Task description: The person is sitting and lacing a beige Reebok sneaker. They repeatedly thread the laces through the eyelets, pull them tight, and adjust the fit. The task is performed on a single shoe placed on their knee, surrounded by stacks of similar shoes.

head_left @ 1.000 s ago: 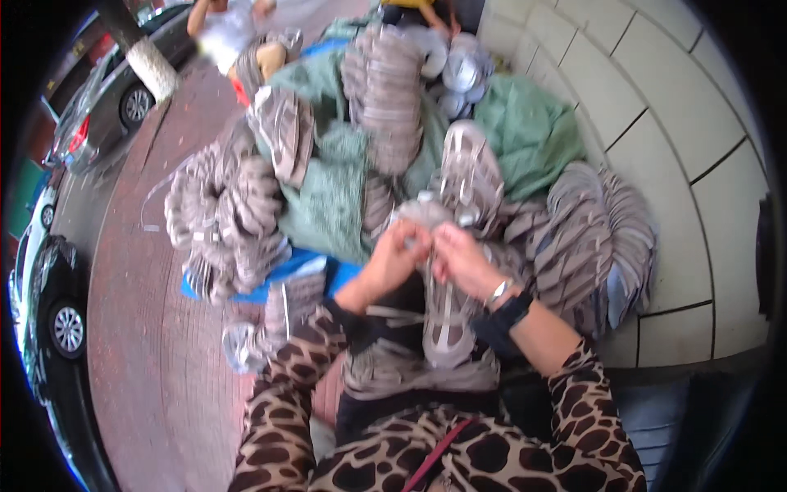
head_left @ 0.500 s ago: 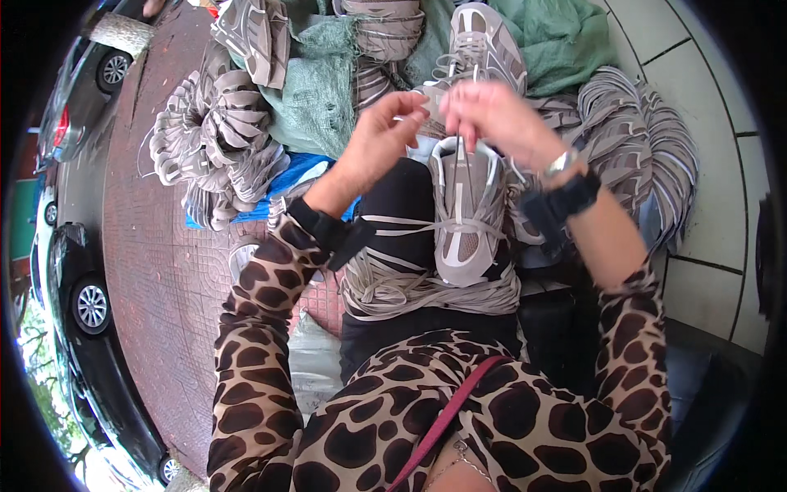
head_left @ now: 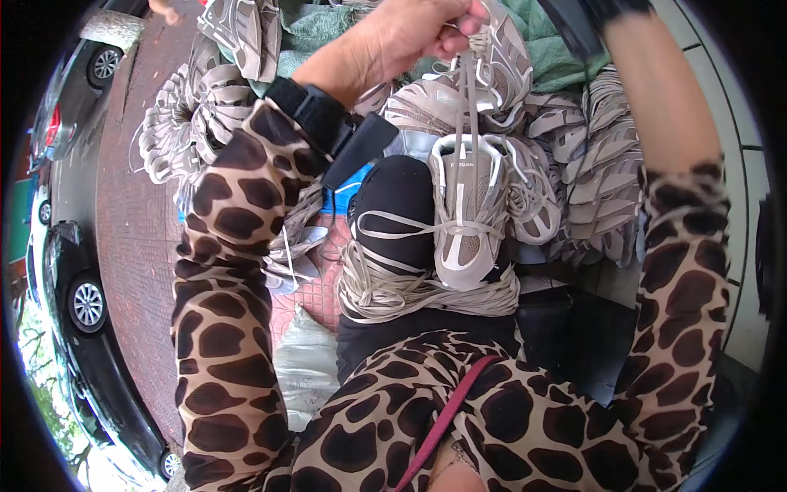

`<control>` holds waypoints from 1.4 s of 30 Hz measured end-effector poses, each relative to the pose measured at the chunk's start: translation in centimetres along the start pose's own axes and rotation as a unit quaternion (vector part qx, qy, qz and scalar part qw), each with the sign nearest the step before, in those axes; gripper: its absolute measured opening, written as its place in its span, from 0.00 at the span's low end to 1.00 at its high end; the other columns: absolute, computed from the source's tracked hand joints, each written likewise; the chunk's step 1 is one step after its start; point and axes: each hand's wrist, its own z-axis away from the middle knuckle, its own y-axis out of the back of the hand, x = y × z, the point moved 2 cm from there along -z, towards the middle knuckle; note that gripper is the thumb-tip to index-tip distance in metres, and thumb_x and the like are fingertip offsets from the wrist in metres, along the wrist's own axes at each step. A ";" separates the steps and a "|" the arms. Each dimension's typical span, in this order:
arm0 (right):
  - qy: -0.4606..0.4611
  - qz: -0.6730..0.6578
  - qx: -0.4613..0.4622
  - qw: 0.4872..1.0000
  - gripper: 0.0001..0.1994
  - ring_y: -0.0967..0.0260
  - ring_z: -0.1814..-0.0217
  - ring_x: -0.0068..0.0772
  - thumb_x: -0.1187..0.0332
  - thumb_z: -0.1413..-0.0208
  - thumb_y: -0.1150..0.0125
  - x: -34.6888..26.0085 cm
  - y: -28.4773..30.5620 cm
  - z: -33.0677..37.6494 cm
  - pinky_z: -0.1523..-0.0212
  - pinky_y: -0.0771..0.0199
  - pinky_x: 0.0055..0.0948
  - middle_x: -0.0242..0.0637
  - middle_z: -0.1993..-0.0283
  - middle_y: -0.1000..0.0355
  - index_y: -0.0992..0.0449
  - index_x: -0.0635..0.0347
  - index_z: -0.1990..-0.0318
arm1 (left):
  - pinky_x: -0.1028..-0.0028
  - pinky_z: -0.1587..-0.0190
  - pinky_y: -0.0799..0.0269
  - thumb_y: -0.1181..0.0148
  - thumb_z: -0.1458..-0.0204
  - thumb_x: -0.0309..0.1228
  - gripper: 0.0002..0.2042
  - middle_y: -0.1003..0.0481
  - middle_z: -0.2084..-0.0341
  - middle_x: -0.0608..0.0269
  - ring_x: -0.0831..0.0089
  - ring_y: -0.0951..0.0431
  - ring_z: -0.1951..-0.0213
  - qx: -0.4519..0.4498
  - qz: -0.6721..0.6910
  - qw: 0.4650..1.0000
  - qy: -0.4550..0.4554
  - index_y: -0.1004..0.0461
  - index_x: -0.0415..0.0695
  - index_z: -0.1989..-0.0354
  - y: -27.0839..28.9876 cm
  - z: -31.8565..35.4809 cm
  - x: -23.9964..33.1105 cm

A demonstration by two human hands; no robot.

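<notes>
A beige and white sneaker upper lies over my thigh. A pale shoelace rises taut from its opening to my left hand, whose fingers are closed on it near the top edge. My right forearm reaches up at the right, and the hand itself is past the top edge. A bundle of loose shoelaces lies across my lap, and one strand loops around the upper. Beyond the upper sits a laced sneaker upper, and another laced one is right beside it.
Stacked uppers stand at the right, and a fanned ring of uppers at the left. Green woven sacking lies at the back. A silvery bag rests by my left leg. Parked cars line the far left.
Both hands have moved up and apart. My right hand has gone out past the top edge. The shoelace now stretches higher from the upper, held in my left hand.
</notes>
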 end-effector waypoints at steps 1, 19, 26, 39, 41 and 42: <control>-0.061 -0.007 -0.055 0.997 0.08 0.28 0.69 0.31 0.73 0.35 0.53 1.0 -0.5 3.4 0.66 0.23 0.31 0.39 0.68 0.27 0.28 0.63 0.66 | 0.79 0.81 0.40 0.57 0.33 0.30 0.11 0.32 0.80 0.69 0.81 0.35 0.82 0.018 -0.043 0.999 -0.003 0.30 0.41 0.66 0.5 0.1 0.6; -0.133 -0.127 0.131 0.974 0.10 0.39 0.79 0.24 0.67 0.32 0.54 13.1 2.3 12.3 0.69 0.25 0.29 0.31 0.75 0.34 0.30 0.61 0.64 | 0.67 0.68 0.26 0.36 0.53 0.22 0.10 0.26 0.71 0.56 0.62 0.23 0.69 0.089 -0.536 0.827 -0.146 0.23 0.43 0.61 -3.0 15.3 -11.9; -0.094 -0.075 0.093 0.988 0.12 0.36 0.76 0.23 0.65 0.31 0.55 10.7 -0.2 15.2 0.66 0.24 0.28 0.31 0.74 0.33 0.29 0.63 0.62 | 0.61 0.66 0.27 0.35 0.53 0.25 0.09 0.29 0.71 0.57 0.56 0.24 0.68 0.088 -0.510 0.853 -0.062 0.26 0.47 0.63 -7.7 15.9 -16.7; -0.129 -0.077 0.053 0.987 0.12 0.36 0.76 0.23 0.64 0.31 0.55 8.1 -2.4 16.2 0.65 0.25 0.30 0.29 0.74 0.33 0.28 0.61 0.63 | 0.61 0.53 0.28 0.37 0.49 0.30 0.14 0.24 0.55 0.52 0.57 0.23 0.54 0.067 -0.522 0.846 -0.080 0.25 0.41 0.54 -10.5 19.8 -15.8; -0.143 -0.095 0.018 0.985 0.11 0.36 0.75 0.24 0.65 0.32 0.54 8.6 -2.6 15.9 0.64 0.24 0.32 0.29 0.74 0.33 0.28 0.60 0.63 | 0.61 0.46 0.31 0.38 0.50 0.29 0.18 0.27 0.49 0.52 0.58 0.26 0.47 -0.045 -0.572 0.813 -0.097 0.27 0.40 0.49 -10.4 21.5 -16.4; -0.164 -0.096 0.030 0.981 0.11 0.36 0.76 0.24 0.65 0.32 0.54 9.1 -2.5 15.3 0.63 0.23 0.32 0.30 0.74 0.33 0.28 0.60 0.63 | 0.61 0.43 0.32 0.38 0.50 0.29 0.20 0.28 0.47 0.53 0.58 0.28 0.44 -0.104 -0.596 0.791 -0.092 0.28 0.40 0.47 -10.3 22.1 -17.0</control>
